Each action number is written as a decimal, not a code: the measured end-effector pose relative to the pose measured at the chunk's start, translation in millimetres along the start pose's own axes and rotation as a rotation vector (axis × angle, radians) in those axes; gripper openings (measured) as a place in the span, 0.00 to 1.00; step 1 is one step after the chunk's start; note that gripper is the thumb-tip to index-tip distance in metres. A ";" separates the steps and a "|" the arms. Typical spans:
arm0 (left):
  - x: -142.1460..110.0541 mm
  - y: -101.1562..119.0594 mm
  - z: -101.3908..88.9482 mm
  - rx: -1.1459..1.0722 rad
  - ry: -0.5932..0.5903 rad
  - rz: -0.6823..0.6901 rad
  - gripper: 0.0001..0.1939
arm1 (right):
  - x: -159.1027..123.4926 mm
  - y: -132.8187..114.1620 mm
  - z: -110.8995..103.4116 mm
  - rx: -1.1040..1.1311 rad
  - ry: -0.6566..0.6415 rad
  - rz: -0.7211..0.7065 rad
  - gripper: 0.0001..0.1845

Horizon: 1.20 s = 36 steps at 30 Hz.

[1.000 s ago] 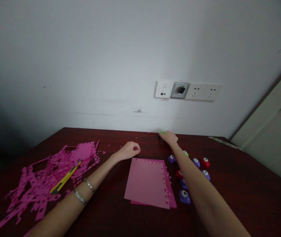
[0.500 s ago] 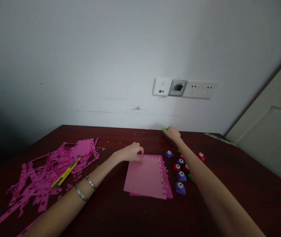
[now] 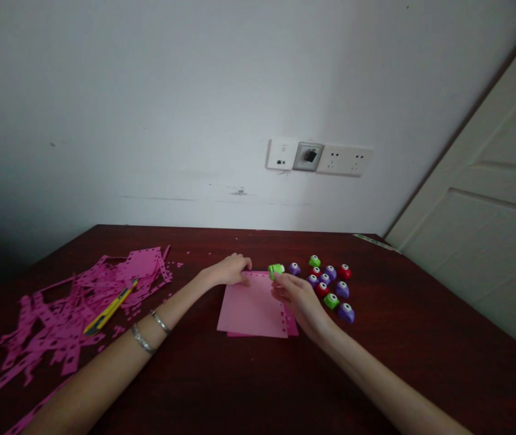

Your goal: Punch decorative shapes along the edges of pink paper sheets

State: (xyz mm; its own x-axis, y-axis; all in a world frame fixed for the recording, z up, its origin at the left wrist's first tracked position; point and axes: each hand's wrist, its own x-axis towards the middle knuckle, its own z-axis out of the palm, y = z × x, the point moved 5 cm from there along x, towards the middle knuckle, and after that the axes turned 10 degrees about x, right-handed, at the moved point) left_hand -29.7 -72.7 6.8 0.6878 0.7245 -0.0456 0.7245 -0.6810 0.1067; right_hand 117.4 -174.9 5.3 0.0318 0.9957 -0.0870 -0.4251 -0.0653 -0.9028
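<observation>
My right hand point(image 3: 298, 299) pinches a small green paper punch point(image 3: 276, 269) above the far right corner of a stack of pink paper sheets point(image 3: 249, 309). Punched holes run along the sheet's far and right edges. My left hand point(image 3: 229, 270) rests with curled fingers on the far left corner of the sheets, pressing them to the dark wooden table point(image 3: 258, 374). Two bracelets circle my left wrist. A cluster of several small purple, red and green punches point(image 3: 328, 285) sits just right of the paper.
A heap of pink paper offcuts point(image 3: 72, 314) lies at the left with a yellow utility knife point(image 3: 109, 309) on top. Wall sockets point(image 3: 319, 158) are mounted above the table's far edge. A white door point(image 3: 484, 223) stands at the right. A ruler point(image 3: 376, 243) lies at the far right corner.
My right hand came back from the table's far edge carrying the green punch to the paper's corner. My left hand moved onto the sheets. The view shifted right.
</observation>
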 end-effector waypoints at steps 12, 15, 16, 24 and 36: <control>-1.1 -4.7 1.1 -0.093 0.004 -0.012 0.21 | -11.1 -10.2 -25.6 -0.316 0.061 -0.210 0.18; -2.9 -1.5 -2.6 -0.094 -0.001 -0.002 0.23 | -10.0 -12.0 -32.2 -0.345 0.071 -0.222 0.17; -3.3 -0.2 -3.7 -0.086 -0.001 0.005 0.22 | -9.5 -12.2 -34.1 -0.347 0.072 -0.221 0.16; -4.1 3.9 -4.0 -0.095 -0.050 0.000 0.15 | -4.0 -6.9 -40.4 -0.209 0.048 -0.162 0.12; -0.8 1.9 0.4 -0.127 -0.065 -0.017 0.20 | -0.6 1.5 -43.1 -0.136 0.026 -0.104 0.10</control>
State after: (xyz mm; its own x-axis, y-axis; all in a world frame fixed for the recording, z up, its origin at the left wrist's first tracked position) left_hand -28.9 -74.6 6.7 0.6799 0.7247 -0.1125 0.7273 -0.6465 0.2304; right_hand 155.7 -178.4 -14.1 0.0937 0.9956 0.0005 -0.2921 0.0280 -0.9560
